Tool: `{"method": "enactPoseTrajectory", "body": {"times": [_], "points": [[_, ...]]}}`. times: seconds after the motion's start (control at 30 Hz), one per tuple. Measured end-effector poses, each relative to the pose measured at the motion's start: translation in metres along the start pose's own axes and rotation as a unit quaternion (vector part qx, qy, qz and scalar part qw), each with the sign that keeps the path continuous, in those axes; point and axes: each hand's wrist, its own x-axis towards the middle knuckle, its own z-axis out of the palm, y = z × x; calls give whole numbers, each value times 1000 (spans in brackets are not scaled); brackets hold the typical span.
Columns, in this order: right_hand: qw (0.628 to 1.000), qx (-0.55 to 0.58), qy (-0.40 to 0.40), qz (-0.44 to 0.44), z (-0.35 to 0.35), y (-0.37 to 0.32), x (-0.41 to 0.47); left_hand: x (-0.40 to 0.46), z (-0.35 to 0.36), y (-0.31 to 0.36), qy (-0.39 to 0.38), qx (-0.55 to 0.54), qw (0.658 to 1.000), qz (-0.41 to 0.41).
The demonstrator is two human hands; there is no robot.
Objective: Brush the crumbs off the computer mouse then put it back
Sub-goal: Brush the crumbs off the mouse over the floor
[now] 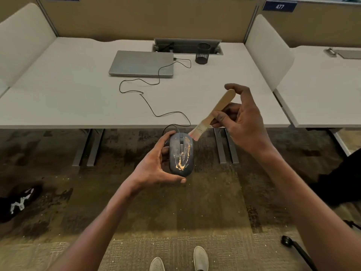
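Observation:
My left hand grips a dark grey wired computer mouse off the desk's front edge, above the carpet. Orange crumbs streak the mouse's back in a V shape. My right hand pinches the wooden handle of a small flat brush. The brush slants down to the left, and its pale bristles touch the mouse's upper right corner. The mouse's black cable loops across the white desk to a closed grey laptop.
A black mesh pen cup stands behind the laptop beside an open cable tray. White dividers flank the desk. Below are patterned carpet, desk legs, my two shoes, a dark bag at the left and a chair base at the right.

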Motion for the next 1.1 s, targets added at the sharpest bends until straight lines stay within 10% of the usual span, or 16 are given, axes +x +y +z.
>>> {"method": "enactPoseTrajectory", "body": {"times": [1.1], "points": [[992,-58,-115,1,88,76,31,-16,-7,-88,21,-46,992,-113]]}}
